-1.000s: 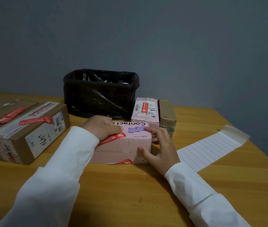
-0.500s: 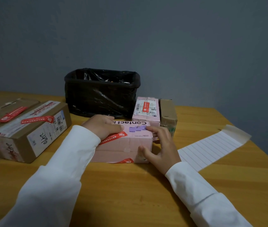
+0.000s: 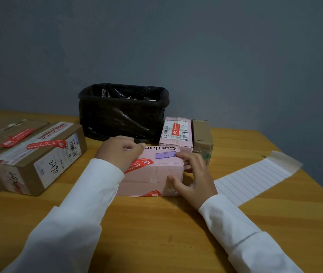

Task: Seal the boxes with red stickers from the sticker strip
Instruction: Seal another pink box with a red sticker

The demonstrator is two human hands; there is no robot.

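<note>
pink box (image 3: 152, 174): centre of the wooden table (image 3: 156, 233), long side facing the camera; landmark for everything below. "Contac…" print upside down on its top, purple patch beside it.
red sticker (image 3: 140, 164): on the pink box, running from the top left over the front edge; lower part hidden by the left sleeve.
second red sticker (image 3: 153, 194): at the bottom front edge of the pink box, only a tip showing.
left hand (image 3: 120, 151): on the top left of the pink box, fingers curled, knuckles up, resting on the lid. Holds nothing I can see.
right hand (image 3: 193, 178): at the right end of the pink box, fingers bent over the top right corner, thumb on the front face. Grasping the box.
sticker strip (image 3: 255, 176): right of the pink box, flat on the table, white lined backing, far end curled up. No red stickers visible on it.
small pink box (image 3: 176, 133): just behind the pink box, touching it, red sticker on top over the label.
small brown box (image 3: 203, 138): behind and right of the pink box, against the small pink box.
black bin (image 3: 123, 111): behind the pink box, lined with a black bag.
labelled cardboard box (image 3: 38, 158): left of the pink box, red sticker across the top.
plain cardboard box (image 3: 1, 134): further left, touching the labelled one, also stickered.
sleeves: white, both arms.
</note>
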